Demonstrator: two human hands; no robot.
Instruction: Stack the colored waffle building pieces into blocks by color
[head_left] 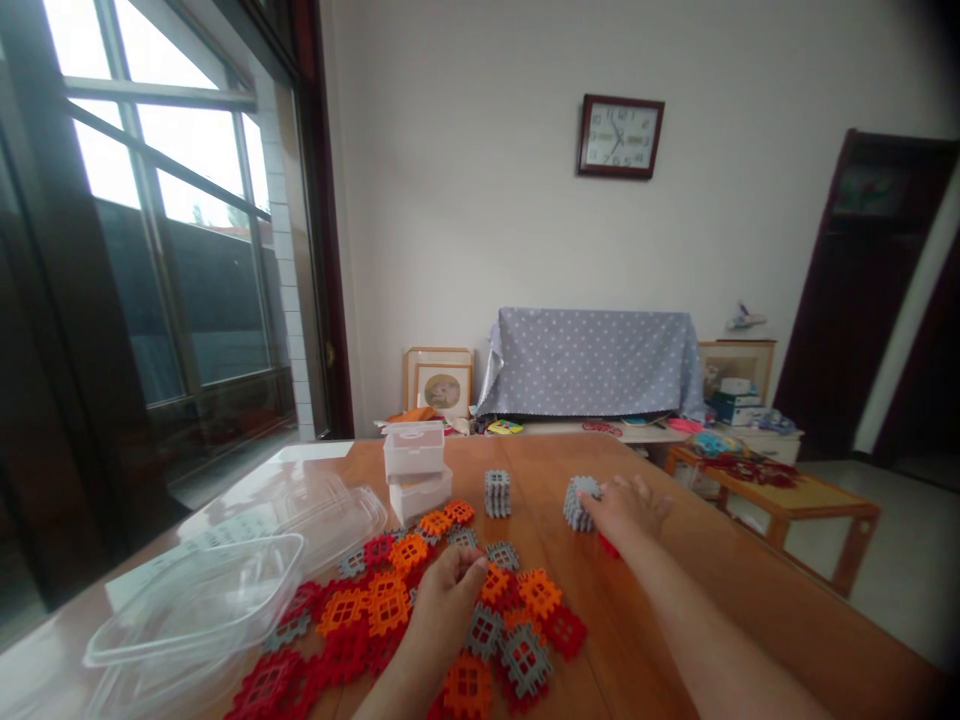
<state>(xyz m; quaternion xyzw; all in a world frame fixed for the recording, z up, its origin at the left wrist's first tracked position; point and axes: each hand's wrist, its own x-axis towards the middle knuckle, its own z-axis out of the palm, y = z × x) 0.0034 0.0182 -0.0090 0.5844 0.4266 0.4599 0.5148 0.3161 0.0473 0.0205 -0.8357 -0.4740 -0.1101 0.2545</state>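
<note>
Low in the middle of the frame, the left hand (442,590) lies on a loose heap of red, orange and grey waffle tiles (390,610) on the wooden bench (675,620). Its fingers (469,567) curl down onto the tiles near an orange one; whether they actually pinch a tile I cannot tell. Right of centre, the right hand (626,510) reaches out flat, its fingers spread and released over a small grey stack (579,502), with a red tile (609,547) just showing under the palm. A second grey stack (497,493) stands apart, to the left of it.

The likeliest mishap, as I judge it, is the right hand pushing the grey stack over, since the palm bears on it from the side rather than gripping it. The left forearm crosses the heap and could sweep tiles toward the near edge. The clear tubs (202,600) at lower left sit close to the bench edge and look easy to knock off
</note>
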